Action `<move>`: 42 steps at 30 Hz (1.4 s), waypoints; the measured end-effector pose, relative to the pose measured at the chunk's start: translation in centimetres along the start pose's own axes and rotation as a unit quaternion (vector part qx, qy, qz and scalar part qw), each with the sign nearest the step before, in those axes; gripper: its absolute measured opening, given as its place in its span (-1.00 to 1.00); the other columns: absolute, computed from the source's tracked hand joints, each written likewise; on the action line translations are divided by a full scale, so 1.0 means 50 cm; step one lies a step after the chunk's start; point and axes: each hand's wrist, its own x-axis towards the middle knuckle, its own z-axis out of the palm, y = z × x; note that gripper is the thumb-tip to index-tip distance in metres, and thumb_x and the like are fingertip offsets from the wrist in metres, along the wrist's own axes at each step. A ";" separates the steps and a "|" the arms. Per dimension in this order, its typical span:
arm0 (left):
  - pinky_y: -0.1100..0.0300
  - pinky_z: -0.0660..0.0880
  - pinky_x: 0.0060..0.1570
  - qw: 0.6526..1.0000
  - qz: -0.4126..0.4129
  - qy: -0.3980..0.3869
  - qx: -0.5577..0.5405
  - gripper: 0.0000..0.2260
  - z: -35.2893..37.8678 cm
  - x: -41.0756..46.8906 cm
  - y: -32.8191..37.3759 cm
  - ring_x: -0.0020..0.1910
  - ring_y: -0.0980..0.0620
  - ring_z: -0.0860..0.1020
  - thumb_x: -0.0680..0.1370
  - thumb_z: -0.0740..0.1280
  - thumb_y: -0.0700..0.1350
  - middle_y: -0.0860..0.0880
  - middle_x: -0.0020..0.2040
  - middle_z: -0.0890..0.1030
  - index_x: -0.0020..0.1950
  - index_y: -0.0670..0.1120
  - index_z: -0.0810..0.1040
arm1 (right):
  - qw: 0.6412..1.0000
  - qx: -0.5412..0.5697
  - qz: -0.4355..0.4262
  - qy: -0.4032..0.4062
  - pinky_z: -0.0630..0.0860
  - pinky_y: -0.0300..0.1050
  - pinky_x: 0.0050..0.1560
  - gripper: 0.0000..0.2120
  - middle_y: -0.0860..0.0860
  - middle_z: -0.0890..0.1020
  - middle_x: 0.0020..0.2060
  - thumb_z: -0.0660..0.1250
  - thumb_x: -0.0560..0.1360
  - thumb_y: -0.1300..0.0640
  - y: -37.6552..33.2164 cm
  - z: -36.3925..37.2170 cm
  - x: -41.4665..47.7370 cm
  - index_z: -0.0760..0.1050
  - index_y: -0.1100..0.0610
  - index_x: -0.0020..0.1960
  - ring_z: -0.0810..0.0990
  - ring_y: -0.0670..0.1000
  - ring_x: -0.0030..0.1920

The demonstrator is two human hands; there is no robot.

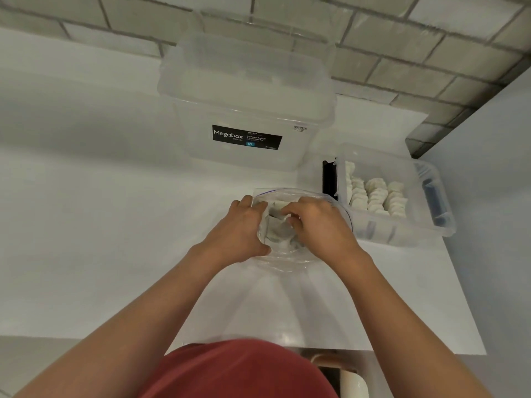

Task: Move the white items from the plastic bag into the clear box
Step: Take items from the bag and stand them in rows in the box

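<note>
Head camera, the only view: the plastic bag (pixel 287 257) lies on the white counter (pixel 115 225) straight in front of the person, with both hands at its mouth. The left hand (pixel 241 228) grips the bag's left edge, fingers over the top and thumb hooked under the near side, holding it open. The right hand (pixel 316 225) reaches in from the right, its fingers curled down onto the white items (pixel 277 232) inside and seemingly pinching one.

Just to the right of the bag stands the clear box (pixel 402 235), uncovered, and several neat rows of packed pieces (pixel 373 196) already stand in it. So the task looks well under way. Part of the box floor shows free toward the near side, and the bag has a small crumpled heap left, so a few more transfers seem to be needed.

Several things are hard to make out:
- The right fingertips are buried among the bag's folds, so the exact hold is uncertain.
- The number of items left in the bag cannot be counted through the creased plastic.
- A dark upright part (pixel 327 179) at the box's left end and a blue shape (pixel 431 196) at its right wall are unclear.

Behind the bag stands a large tub (pixel 247 90) with a Megabox label.
</note>
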 end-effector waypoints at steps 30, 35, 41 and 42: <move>0.00 0.51 0.02 1.000 0.016 -0.004 0.013 -0.42 0.003 -0.008 -0.001 0.15 -0.06 0.33 0.35 0.50 0.00 -0.02 0.15 0.37 0.32 -0.02 0.38 | 0.977 0.020 -0.056 -0.207 0.57 -0.03 -0.02 -0.82 -0.11 0.63 -0.08 0.42 0.43 0.21 0.019 0.020 -0.029 0.64 0.02 0.00 0.56 -0.04 -0.07; -0.02 0.52 0.04 1.000 0.009 -0.001 0.017 -0.36 0.001 -0.009 0.005 0.18 -0.05 0.33 0.34 0.52 0.03 -0.02 0.16 0.37 0.34 -0.04 0.37 | 0.994 0.055 -0.049 -0.084 0.58 0.01 -0.07 -0.86 -0.05 0.69 -0.17 0.36 0.51 0.16 0.024 -0.011 -0.038 0.70 0.02 -0.05 0.63 -0.01 -0.13; 0.08 0.48 0.06 1.000 0.001 0.003 0.010 -0.30 0.004 -0.009 0.013 0.18 -0.01 0.32 0.35 0.52 0.04 0.01 0.15 0.36 0.42 -0.02 0.33 | 0.995 0.083 -0.049 0.005 0.59 -0.04 -0.07 -0.89 -0.11 0.71 -0.14 0.40 0.56 0.09 0.024 -0.076 -0.087 0.71 -0.01 0.01 0.66 -0.07 -0.12; 0.08 0.47 0.08 1.000 -0.002 0.004 0.008 -0.29 0.004 -0.009 0.014 0.20 -0.01 0.32 0.35 0.52 0.05 0.01 0.16 0.36 0.43 -0.02 0.32 | 0.993 0.109 -0.031 0.041 0.59 -0.10 -0.07 -0.91 -0.14 0.72 -0.14 0.42 0.56 0.08 0.031 -0.100 -0.094 0.71 -0.02 0.00 0.66 -0.11 -0.13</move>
